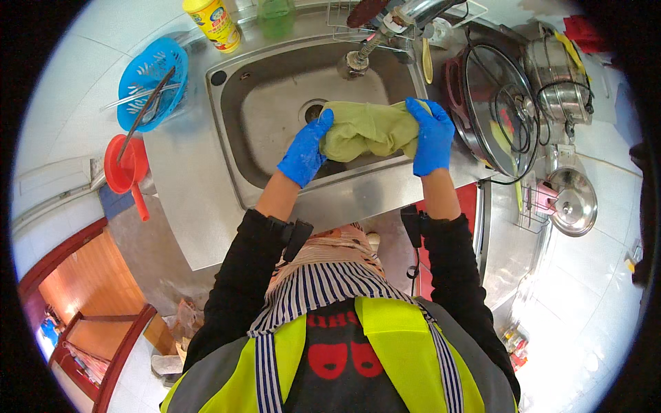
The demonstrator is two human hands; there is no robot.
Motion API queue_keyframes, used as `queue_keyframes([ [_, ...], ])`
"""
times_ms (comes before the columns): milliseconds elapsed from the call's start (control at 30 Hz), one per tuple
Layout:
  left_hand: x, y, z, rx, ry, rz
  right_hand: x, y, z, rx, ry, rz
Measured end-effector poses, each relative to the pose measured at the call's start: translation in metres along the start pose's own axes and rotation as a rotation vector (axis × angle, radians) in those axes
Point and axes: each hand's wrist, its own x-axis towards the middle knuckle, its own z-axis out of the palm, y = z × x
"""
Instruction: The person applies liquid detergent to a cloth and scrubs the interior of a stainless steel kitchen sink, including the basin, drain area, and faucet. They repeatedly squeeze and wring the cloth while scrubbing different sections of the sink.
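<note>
A crumpled green cloth [371,130] is stretched between my two blue-gloved hands, above the front right part of a stainless steel sink [273,111]. My left hand [308,147] grips its left end, and my right hand [431,135] grips the right end, near the sink's right rim. Part of the drain [314,110] shows just left of the cloth; the rest is hidden behind it. The faucet [356,63] points down into the basin behind the cloth and does not touch it. The fingers beneath the cloth are partly hidden.
At the left are a blue plastic basket [150,59] with utensils and a red plastic ladle [125,164]. A yellow container [214,26] stands behind the sink. On the right, a large lidded pan [496,108] sits close to my right hand, with a steel pot [555,82] beyond it.
</note>
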Motion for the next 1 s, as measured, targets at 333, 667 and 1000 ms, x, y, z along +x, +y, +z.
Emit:
queue_keyframes([
  [333, -0.018, -0.001, 0.002, -0.207, 0.044, 0.002, -0.076, 0.002, 0.050, -0.316, -0.567, -0.057],
  [667, -0.032, 0.016, -0.004, -0.145, 0.120, -0.051, -0.036, 0.048, 0.069, -0.294, -0.262, -0.131],
  [1000, -0.027, -0.005, -0.018, -0.084, 0.253, 0.153, -0.043, 0.056, 0.093, -0.374, -0.227, -0.500],
])
